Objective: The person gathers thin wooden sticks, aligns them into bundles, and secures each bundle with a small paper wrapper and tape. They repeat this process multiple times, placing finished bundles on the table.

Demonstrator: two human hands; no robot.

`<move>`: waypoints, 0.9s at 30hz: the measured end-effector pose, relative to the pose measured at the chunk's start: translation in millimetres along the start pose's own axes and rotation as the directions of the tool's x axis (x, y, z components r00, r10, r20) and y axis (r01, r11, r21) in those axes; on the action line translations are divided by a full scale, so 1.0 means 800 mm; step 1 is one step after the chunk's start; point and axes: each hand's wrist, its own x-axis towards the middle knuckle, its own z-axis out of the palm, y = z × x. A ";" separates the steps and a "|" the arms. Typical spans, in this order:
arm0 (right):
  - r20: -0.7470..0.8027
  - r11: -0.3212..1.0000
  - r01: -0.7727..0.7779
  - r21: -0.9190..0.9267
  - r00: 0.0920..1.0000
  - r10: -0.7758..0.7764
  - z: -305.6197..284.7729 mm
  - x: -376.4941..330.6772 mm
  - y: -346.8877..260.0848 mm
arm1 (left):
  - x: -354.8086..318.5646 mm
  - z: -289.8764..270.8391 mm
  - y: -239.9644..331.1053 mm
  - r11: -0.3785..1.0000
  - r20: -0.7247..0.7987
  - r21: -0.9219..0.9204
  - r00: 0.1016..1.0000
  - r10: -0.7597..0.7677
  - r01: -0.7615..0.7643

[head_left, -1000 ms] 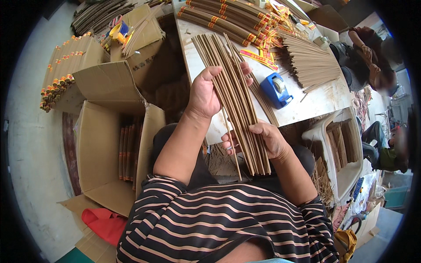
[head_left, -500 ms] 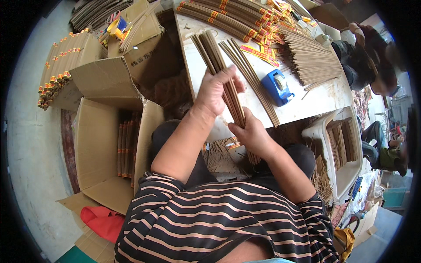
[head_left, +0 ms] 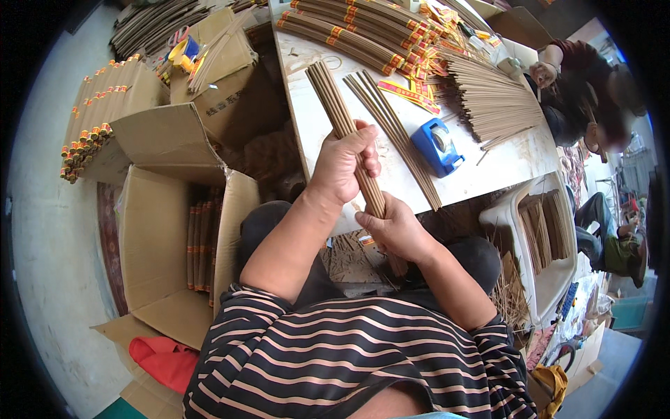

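A bundle of brown incense sticks [head_left: 329, 94] slants across the table's near left edge, its far end over the white top. My left hand [head_left: 343, 162] is wrapped round its middle, thumb on top. Lower down, my right hand [head_left: 398, 225] grips the same bundle, and the lower ends stick out beneath it over my lap. Just right of the bundle, a few loose incense sticks [head_left: 394, 136] lie in a narrow row on the table. A blue tape dispenser [head_left: 437, 146] stands beside them.
Banded incense bundles [head_left: 342, 35] and a fanned pile of sticks [head_left: 492, 98] lie across the table [head_left: 307, 63]. An open cardboard box [head_left: 157, 237] with banded bundles is at my left. A white tub [head_left: 530, 265] of sticks stands at right. Another person's hand [head_left: 546, 70] is beyond the table.
The bundle's sticks are drawn closer together, and its far end looks tighter and more even. Both hands keep their hold, shifted slightly. The other person's hand has moved down toward the table's far right.
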 end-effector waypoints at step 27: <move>-0.376 0.180 -0.332 -0.926 0.856 -0.356 -0.095 0.022 0.004 | 0.023 -0.034 0.007 0.994 -0.204 -0.098 0.979 0.019 -0.040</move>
